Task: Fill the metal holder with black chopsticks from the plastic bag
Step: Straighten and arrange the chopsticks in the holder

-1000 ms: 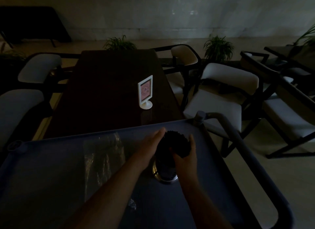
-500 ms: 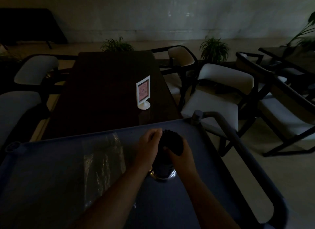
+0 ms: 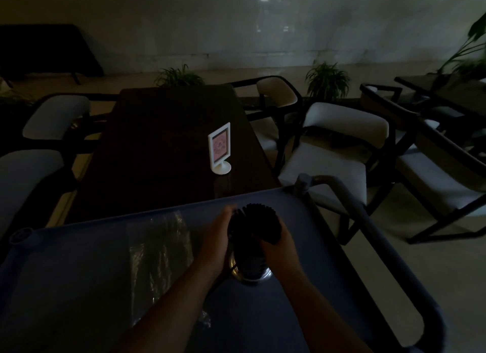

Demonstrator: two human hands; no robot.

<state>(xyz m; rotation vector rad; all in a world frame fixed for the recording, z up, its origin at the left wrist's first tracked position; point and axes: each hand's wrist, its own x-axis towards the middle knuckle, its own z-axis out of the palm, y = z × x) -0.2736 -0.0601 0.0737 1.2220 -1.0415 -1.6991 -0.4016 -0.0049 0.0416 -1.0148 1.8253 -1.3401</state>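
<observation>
The chopsticks (image 3: pixel 259 221) stand as a thick black bundle in the holder (image 3: pixel 264 277). Only the shiny foot of the holder shows below the hands. It stands on the right half of the cart (image 3: pixel 65 274), nearer to the far edge than to the near one.

The right hand (image 3: pixel 278 247) grips the bundle from the right, with its fingers curled round the sticks just under their tops. The left hand (image 3: pixel 218 237) lies against the left side of the bundle, touching it. Its fingertips are blurred, so I cannot tell whether they curl round the sticks or only press on them.

The bag (image 3: pixel 160 247) lies flat on the cart just left of the left hand, with dark sticks inside.

The cart handle (image 3: pixel 368 234) runs along the right edge. Beyond the far edge is a dark table (image 3: pixel 163 155) with a small white sign (image 3: pixel 220 149) near its right edge. Chairs (image 3: pixel 328 153) with pale cushions stand on both sides of the table, and plants (image 3: pixel 327 79) stand by the wall.
</observation>
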